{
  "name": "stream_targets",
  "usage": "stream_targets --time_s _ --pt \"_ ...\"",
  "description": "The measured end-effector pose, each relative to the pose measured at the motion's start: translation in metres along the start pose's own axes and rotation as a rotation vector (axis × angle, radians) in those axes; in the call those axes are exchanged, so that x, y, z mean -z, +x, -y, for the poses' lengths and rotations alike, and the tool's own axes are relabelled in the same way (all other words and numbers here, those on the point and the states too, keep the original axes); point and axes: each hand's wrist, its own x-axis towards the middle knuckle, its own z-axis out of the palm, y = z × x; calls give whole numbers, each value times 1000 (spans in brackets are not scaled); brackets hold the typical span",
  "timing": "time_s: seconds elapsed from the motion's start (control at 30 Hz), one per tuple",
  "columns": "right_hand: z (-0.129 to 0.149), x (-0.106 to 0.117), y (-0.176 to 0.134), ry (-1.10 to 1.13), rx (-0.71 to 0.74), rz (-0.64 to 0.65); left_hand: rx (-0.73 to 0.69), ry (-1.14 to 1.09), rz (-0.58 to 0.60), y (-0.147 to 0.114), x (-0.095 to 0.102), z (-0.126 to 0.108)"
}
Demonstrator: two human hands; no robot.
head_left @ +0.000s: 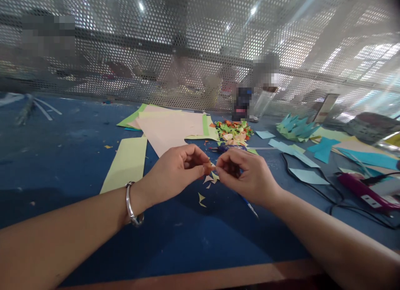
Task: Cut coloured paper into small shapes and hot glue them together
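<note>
My left hand (175,171), with a silver bangle on its wrist, pinches a small orange piece of paper (209,168) between thumb and fingers. From the other side, the closed fingertips of my right hand (250,173) pinch the tip of the same piece. My fingers cover most of it, so its full shape is hidden. Beneath the hands lie small pale paper scraps (201,198). A thin blue pen-like tool (250,207) sticks out from below my right hand. Just beyond the hands lies a dark blue-handled tool (229,148), partly hidden.
Large pink sheets (168,129) and a pale green sheet (126,163) lie left of centre. Behind the hands is a pile of coloured scraps (236,131). To the right are a folded paper piece (296,127), a magenta device (365,192) and black cable. Perforated metal screening (140,73) stands behind.
</note>
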Motion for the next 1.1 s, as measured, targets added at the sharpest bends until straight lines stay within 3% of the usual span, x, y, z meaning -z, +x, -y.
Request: stream_targets --time_s 0.13,0.9,1.1 --pt "-1 -1 -1 3 13 20 29 -127 -20 1 -2 -1" --pt "3 -4 -5 -1 123 -27 -76 -161 -102 -3 -4 0" --pt "3 -3 -4 11 129 -35 -82 -163 -42 -3 -6 -2"
